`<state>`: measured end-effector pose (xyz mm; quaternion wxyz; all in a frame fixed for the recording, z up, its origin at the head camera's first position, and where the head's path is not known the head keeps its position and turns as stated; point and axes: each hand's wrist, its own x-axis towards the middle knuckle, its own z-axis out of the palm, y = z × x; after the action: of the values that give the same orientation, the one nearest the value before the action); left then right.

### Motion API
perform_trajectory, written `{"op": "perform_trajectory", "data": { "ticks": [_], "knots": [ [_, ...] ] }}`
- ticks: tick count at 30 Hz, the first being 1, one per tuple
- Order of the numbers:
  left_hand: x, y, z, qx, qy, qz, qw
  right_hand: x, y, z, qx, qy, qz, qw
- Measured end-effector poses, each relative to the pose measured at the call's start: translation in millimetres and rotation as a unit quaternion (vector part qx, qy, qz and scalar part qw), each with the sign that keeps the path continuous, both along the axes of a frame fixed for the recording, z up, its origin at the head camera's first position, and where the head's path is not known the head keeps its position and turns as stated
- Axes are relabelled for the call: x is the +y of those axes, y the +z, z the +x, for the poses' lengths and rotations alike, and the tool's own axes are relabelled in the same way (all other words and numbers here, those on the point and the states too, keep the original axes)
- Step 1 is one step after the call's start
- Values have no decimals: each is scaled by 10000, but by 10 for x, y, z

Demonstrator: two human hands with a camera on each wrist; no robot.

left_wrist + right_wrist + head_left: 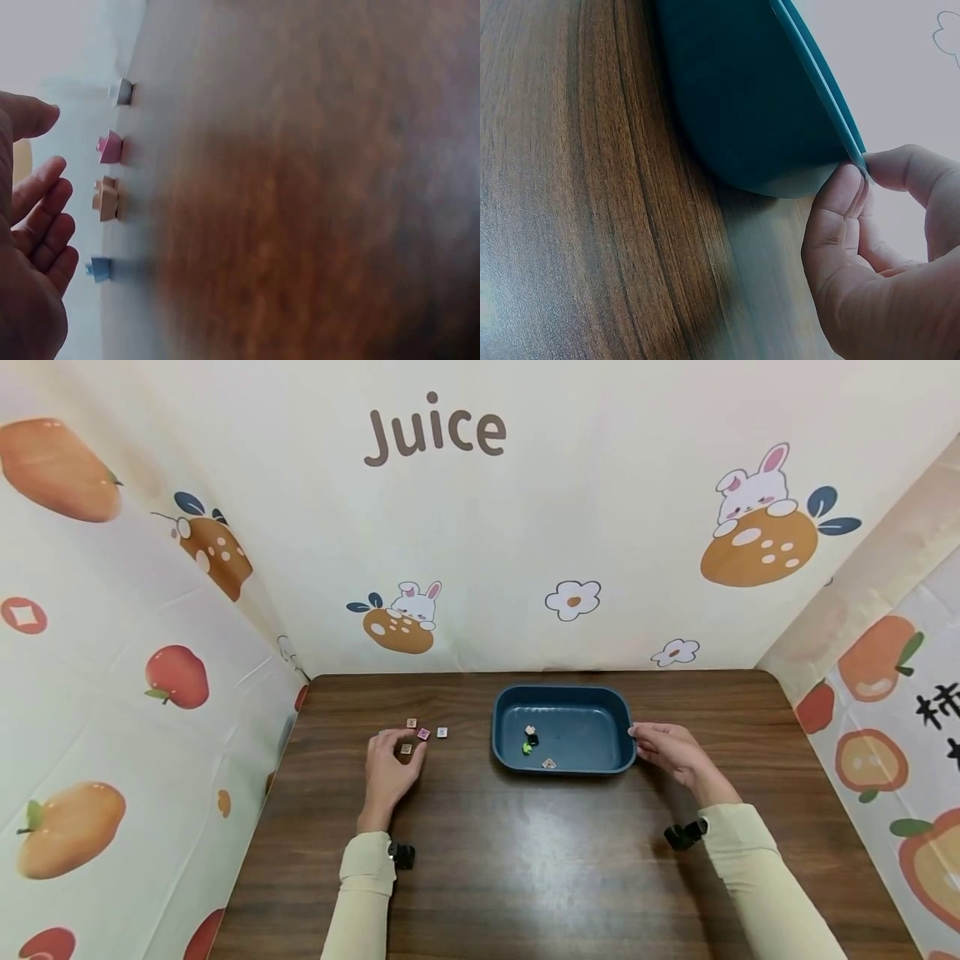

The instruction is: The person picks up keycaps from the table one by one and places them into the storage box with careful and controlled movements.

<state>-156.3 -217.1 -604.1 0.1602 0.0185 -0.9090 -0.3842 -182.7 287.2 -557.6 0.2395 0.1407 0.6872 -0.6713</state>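
Note:
My left hand hovers at the cluster of small keycap-like pieces on the left, thumb and fingers apart with nothing between them. Around its fingertips lie a pink piece, a white piece and two tan pieces. The left wrist view also shows a blue piece beside the fingers; in the head view I cannot make it out. With thumb and fingertips, my right hand pinches the right rim of a dark blue rectangular basin. The right wrist view shows the rim in that pinch.
Inside the basin lie a green piece, a black piece, a pale piece and a tan piece. The brown wooden table meets a printed cloth wall at the back, with similar cloth at both sides.

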Motion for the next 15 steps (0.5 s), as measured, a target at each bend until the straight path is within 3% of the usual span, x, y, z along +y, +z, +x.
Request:
{"op": "perform_trajectory", "data": {
  "ticks": [15],
  "knots": [
    [-160, -101, 77, -574, 358, -238, 9974, 5, -8, 23, 44, -40, -41, 10000]
  ]
}}
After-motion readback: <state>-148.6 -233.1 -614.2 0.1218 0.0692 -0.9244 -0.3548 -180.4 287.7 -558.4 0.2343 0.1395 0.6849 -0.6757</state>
